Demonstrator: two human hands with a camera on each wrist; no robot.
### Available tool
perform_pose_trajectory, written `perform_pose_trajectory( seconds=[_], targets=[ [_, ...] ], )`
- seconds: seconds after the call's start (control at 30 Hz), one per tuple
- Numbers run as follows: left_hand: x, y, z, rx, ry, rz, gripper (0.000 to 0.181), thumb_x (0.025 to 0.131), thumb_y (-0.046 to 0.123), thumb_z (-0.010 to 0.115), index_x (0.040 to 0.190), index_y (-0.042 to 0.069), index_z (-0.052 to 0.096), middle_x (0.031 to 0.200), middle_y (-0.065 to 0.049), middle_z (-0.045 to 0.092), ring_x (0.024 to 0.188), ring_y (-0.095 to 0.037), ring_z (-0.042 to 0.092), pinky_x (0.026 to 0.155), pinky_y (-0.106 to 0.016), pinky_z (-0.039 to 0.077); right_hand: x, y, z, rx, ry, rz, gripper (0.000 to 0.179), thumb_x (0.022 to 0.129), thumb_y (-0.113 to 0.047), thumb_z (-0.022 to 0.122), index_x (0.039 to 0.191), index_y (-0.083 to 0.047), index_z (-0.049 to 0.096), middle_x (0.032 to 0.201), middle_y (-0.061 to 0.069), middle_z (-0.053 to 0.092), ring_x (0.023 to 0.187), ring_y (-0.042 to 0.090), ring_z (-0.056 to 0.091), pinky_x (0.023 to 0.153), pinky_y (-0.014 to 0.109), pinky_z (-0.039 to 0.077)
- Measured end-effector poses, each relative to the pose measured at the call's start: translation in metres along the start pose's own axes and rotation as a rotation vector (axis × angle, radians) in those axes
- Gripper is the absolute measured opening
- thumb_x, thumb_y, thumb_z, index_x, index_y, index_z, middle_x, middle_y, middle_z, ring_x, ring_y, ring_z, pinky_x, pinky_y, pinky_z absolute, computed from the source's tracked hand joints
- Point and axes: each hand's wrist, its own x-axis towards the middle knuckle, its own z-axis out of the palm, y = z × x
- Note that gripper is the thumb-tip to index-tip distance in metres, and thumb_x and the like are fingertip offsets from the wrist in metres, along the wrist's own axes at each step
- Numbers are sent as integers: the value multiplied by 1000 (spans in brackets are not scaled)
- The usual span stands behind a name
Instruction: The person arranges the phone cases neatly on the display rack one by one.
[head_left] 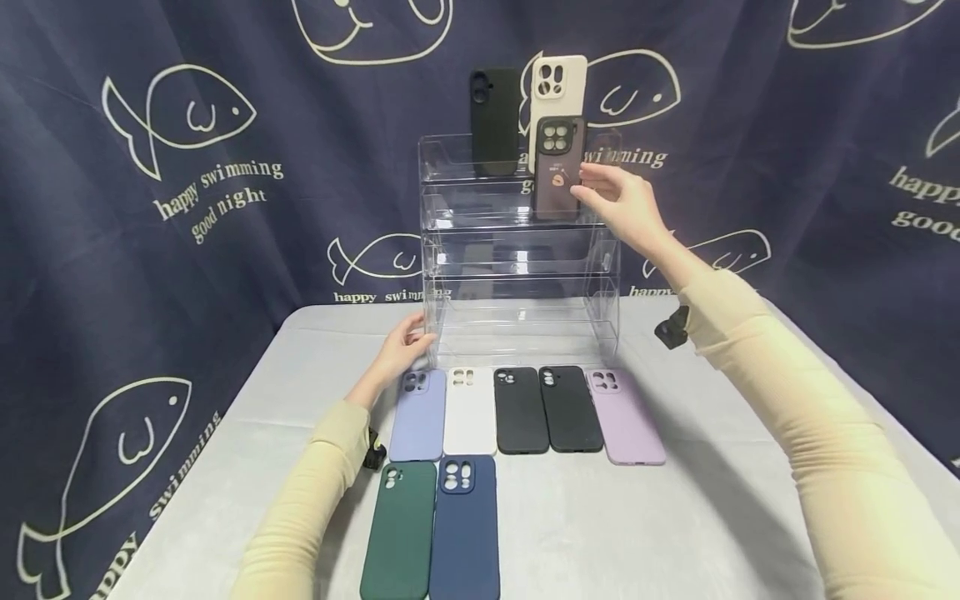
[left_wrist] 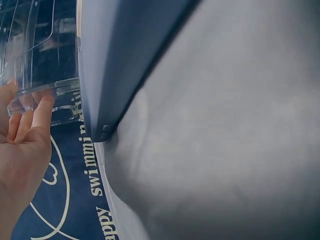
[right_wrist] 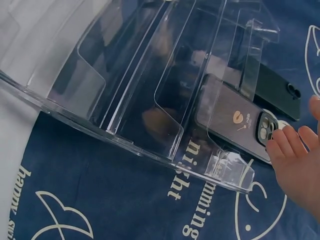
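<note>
A clear tiered display rack [head_left: 521, 267] stands on the table. My left hand [head_left: 401, 346] holds its lower left side; the left wrist view shows the fingers [left_wrist: 42, 112] bent around the clear plastic edge. On a front upper tier stands a dark translucent phone case [head_left: 557, 179] with a small orange print. My right hand [head_left: 618, 200] is at that case's right edge, fingers [right_wrist: 285, 142] loosely bent and the thumb apart from them; whether they touch the case is unclear. Behind it stand a white phone case [head_left: 558, 87] and a black phone case [head_left: 495, 117].
Before the rack lie a light blue case [head_left: 418, 417], a white case [head_left: 470, 412], two black cases, one the left black case [head_left: 521, 412], and a purple case [head_left: 628, 421]. Nearer are a green case [head_left: 399, 533] and a navy case [head_left: 465, 533]. A patterned curtain [head_left: 360, 192] hangs behind.
</note>
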Motion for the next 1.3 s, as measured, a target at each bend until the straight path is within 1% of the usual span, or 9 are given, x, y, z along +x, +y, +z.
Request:
perform_pose_trajectory(
  seconds=[0.27, 0.47, 0.57, 0.7, 0.83, 0.93, 1.0, 1.1, 1.3],
  targets=[
    [-1, 1, 0, -2, -1, -1, 59, 93, 17, 59, 143, 3, 32, 144, -22, 39, 123, -36, 50, 102, -41, 46, -20, -1, -6, -1, -9, -25, 51, 89, -37, 64, 130, -7, 55, 129, 13, 58, 116, 26, 58, 100, 35, 48],
    [-3, 4, -1, 18, 7, -2, 60, 93, 17, 59, 144, 1, 31, 144, -23, 38, 124, -37, 49, 102, -42, 46, -39, 0, -7, 41, -37, -56, 46, 89, -29, 64, 129, -7, 55, 130, 13, 58, 117, 28, 57, 100, 35, 48],
    [-3, 5, -1, 18, 0, 6, 59, 93, 16, 58, 143, 1, 31, 144, -23, 38, 123, -38, 49, 103, -42, 46, -49, -1, -7, 60, -51, -62, 44, 89, -23, 65, 129, -6, 55, 130, 14, 58, 117, 28, 57, 101, 34, 47],
    [-4, 5, 0, 3, -10, 13, 58, 94, 15, 57, 143, 0, 31, 144, -23, 38, 124, -38, 48, 103, -42, 45, -66, -17, -8, 77, -88, -58, 43, 90, -16, 64, 128, -1, 54, 130, 18, 57, 119, 31, 55, 103, 36, 45],
    [-4, 6, -1, 6, -10, 6, 58, 94, 16, 57, 143, 1, 31, 144, -23, 38, 125, -38, 48, 104, -43, 44, -86, -38, -10, 85, -125, -48, 42, 91, -17, 62, 128, 1, 53, 130, 20, 56, 118, 35, 54, 101, 37, 47],
    [-4, 5, -1, 14, -13, 7, 59, 94, 17, 57, 144, 1, 30, 144, -23, 37, 125, -38, 47, 104, -44, 44, -95, -44, -7, 99, -135, -61, 41, 91, -15, 62, 128, 1, 54, 128, 21, 57, 116, 36, 56, 98, 38, 48],
    [-3, 4, -1, 15, -14, 7, 59, 94, 17, 58, 144, 1, 30, 144, -23, 38, 125, -38, 48, 104, -44, 44, -101, -47, -3, 99, -140, -66, 41, 90, -14, 63, 127, 0, 54, 127, 20, 58, 114, 34, 57, 97, 39, 49],
    [-2, 2, -2, 15, -14, 11, 60, 94, 18, 58, 144, 1, 30, 144, -23, 38, 124, -38, 48, 104, -44, 43, -106, -44, 4, 122, -154, -65, 41, 88, -9, 65, 127, 1, 54, 126, 19, 59, 113, 32, 58, 97, 40, 49],
    [-1, 1, -2, 5, -15, 10, 58, 93, 16, 58, 143, 1, 32, 144, -23, 39, 124, -38, 48, 104, -44, 44, -117, -21, 24, 152, -188, -110, 43, 85, -9, 68, 127, -3, 56, 125, 16, 61, 111, 29, 61, 95, 36, 51]
  ],
)
